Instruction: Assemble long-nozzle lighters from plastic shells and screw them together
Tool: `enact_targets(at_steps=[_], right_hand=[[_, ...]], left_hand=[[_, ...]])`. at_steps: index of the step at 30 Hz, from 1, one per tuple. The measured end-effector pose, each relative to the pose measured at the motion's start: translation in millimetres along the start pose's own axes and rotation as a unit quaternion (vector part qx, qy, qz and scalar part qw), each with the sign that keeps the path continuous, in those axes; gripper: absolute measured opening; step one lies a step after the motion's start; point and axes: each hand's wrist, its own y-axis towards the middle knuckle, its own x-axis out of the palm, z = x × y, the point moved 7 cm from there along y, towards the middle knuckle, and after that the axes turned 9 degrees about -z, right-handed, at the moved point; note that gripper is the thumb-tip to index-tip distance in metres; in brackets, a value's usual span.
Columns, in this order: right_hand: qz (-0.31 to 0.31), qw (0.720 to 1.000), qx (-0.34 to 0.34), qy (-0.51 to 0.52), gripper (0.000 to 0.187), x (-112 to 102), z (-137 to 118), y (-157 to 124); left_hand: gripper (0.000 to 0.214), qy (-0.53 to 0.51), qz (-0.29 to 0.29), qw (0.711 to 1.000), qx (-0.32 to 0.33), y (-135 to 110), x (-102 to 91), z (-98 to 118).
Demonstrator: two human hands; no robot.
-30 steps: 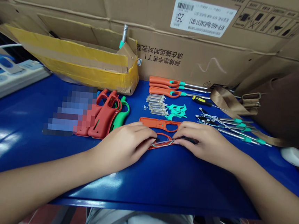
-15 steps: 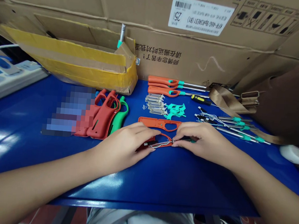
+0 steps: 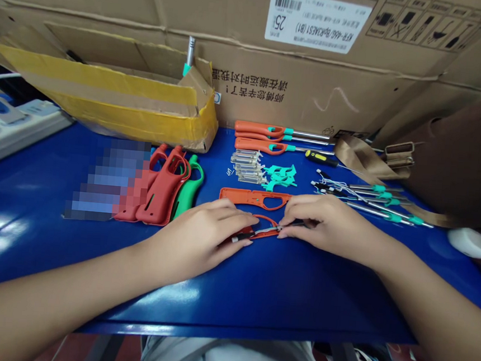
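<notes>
Pinching lightly should suit: right hand (image 3: 333, 228) fingertips together on slim silvery piece (image 3: 275, 228); left hand (image 3: 211, 228) half-curled round white-tipped black cylinder (image 3: 244, 236), grip unclear; orange plastic half-shell (image 3: 270, 235) between.

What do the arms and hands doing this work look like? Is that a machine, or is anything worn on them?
They are a person's, not a machine's. The left hand and right hand are bare: no gloves, rings or watch visible. No sleeves, cables or markings show on the forearms. Pale grey clothing covers the lap.
</notes>
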Motion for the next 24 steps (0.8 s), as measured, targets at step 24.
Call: enact_targets(at_steps=[24], right_hand=[[-0.059,0.99,0.0,-0.126,0.025,-1,-12,-11]], left_hand=[[0.025,-0.009,-0.004,0.999,-0.04,-1,4.3,-7]])
